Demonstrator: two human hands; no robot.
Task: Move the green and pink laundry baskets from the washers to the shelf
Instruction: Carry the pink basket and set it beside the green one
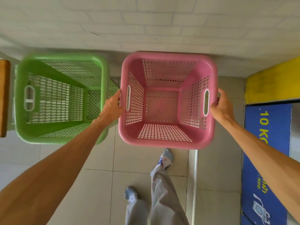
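Both hands, left [113, 105] and right [221, 105], clamp the empty pink basket [164, 137] by its side handles; it looks light, stiff.

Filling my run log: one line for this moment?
left hand: grips pink basket | right hand: grips it | green basket: beside, untouched

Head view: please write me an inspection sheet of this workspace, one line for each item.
Surface: pale tiled floor; the shelf itself cannot be made out.
Job's things: green basket on the left, empty, no hand on it; pink basket beside it, empty, held at both sides.
Clutter: nothing seen.
Hands: left hand on the pink basket's left side; right hand on its right side, near the handle slot.
Cables: nothing seen.
Surroundings: brick-pattern wall behind; blue and yellow machine marked "10 K" at right; wooden edge at far left; the person's legs and shoes below.
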